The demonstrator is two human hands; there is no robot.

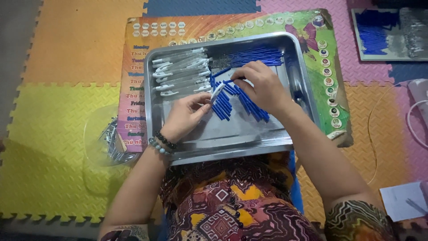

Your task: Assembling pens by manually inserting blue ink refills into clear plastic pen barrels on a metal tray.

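Steel tray (pixel 240 134), hands (pixel 223 100) pinching pen parts (pixel 249 105)

one metal tray (pixel 299 76) — two hands (pixel 185 115) — two bracelets (pixel 162 143)

Soft even light, slight overall blur
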